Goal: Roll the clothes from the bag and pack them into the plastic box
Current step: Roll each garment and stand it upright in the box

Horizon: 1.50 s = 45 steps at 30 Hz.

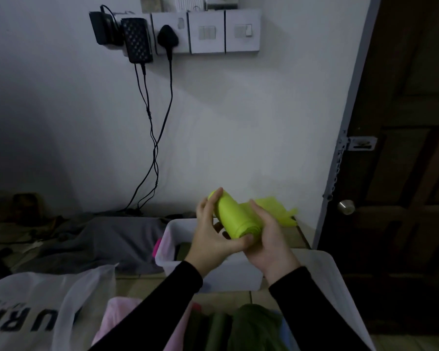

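Note:
A lime-green garment (235, 219), mostly rolled into a tube, is held in the air above the white plastic box (167, 247). My left hand (213, 234) grips the roll's left side, thumb under its near end. My right hand (269, 239) cups the roll from the right, and a loose green flap trails past it to the right. The box holds a pink piece at its left wall; the rest of its inside is hidden by my hands. The white plastic bag (48, 307) with black letters lies open at the bottom, with pink (117, 315) and dark green clothes (256, 328) in it.
A grey cloth (107, 239) lies on the floor left of the box. Black cables (152, 138) hang down the white wall from chargers and plugs. A dark wooden door (403, 173) with a round knob stands at the right. Tiled floor shows around the box.

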{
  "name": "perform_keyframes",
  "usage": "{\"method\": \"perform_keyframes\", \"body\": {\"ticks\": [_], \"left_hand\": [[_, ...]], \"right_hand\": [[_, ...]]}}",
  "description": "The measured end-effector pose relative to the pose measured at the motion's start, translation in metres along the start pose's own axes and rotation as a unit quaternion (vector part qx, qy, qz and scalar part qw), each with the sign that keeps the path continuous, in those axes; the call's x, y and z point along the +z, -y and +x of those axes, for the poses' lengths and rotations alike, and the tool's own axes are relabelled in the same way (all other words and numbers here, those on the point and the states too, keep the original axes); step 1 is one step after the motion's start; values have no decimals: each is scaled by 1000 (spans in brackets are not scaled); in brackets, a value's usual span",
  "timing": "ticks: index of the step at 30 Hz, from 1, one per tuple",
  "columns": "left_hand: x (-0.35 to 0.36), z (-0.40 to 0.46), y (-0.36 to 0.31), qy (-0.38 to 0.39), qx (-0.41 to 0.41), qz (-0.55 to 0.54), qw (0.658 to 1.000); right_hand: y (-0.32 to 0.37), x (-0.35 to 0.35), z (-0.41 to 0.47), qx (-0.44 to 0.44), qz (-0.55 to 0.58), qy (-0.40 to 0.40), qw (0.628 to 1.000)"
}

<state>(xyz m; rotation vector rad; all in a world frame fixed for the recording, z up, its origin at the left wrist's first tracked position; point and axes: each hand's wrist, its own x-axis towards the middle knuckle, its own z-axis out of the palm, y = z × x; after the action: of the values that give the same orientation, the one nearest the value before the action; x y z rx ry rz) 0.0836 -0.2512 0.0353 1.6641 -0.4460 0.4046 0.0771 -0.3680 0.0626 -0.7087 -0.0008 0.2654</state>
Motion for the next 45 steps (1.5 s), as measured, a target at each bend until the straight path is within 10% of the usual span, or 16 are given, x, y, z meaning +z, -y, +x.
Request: {"method": "perform_keyframes", "body": {"ticks": [11,17,24,34,40,45], "left_hand": [[-4,7,-1,86,-52,206,973],[-2,31,-23,248,-113,423,864],[-1,12,-10,104,-52,166,979],[-4,24,-17,67,-36,255,964],[-6,23,-12,102,-71,405,906],[-10,32,-22,213,-83,487,843]], "right_hand": [[14,-17,14,-61,-221,-76,970],[3,-19,5,-20,-458,-32,888],[16,-14,3,13,-51,23,998],[7,-19,12,6,-123,45,991],[13,-28,16,-52,-581,47,811],[17,-28,18,-39,-609,48,790]]}}
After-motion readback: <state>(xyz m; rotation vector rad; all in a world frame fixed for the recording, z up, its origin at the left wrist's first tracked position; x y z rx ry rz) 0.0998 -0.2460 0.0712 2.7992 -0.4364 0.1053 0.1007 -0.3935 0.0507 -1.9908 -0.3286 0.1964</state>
